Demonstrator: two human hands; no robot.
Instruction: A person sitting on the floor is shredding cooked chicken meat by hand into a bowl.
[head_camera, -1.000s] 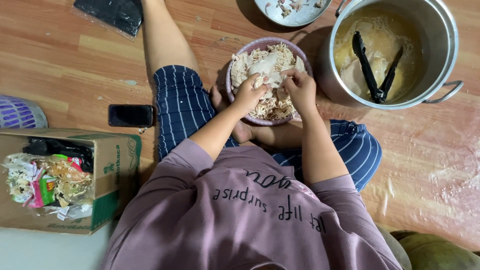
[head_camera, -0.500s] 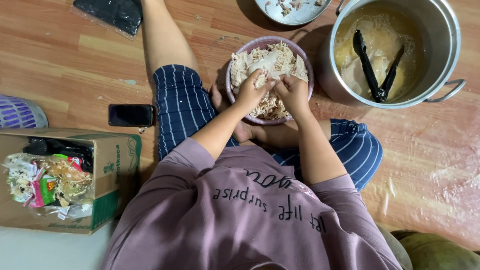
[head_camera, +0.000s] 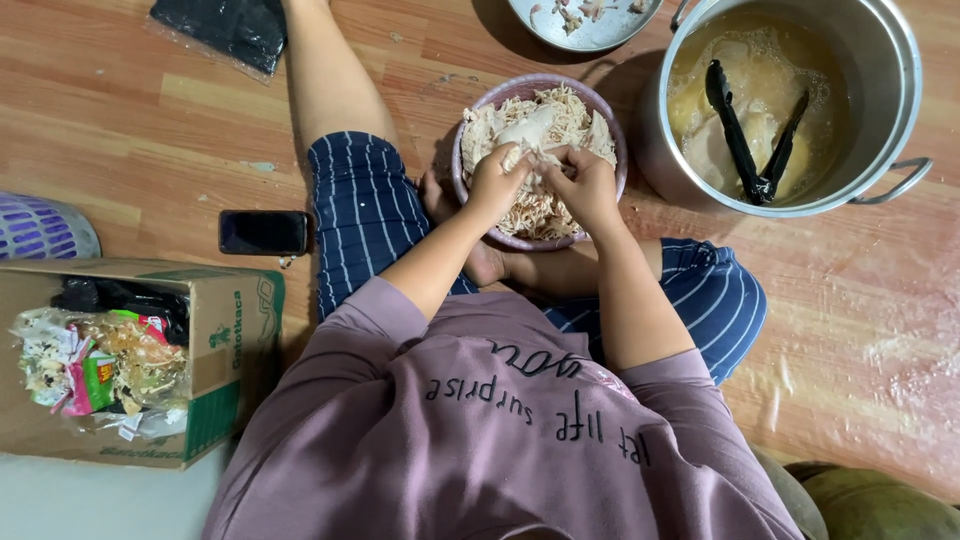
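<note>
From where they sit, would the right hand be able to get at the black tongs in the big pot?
Probably yes: the right hand works over the bowl, the pot stands beside it, lidless, and the tongs stick up from the broth.

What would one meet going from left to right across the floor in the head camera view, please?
Purple slotted basket → cardboard box of scraps → black phone → purple bowl of shredded meat, with left hand and right hand over it → steel pot holding black tongs.
</note>
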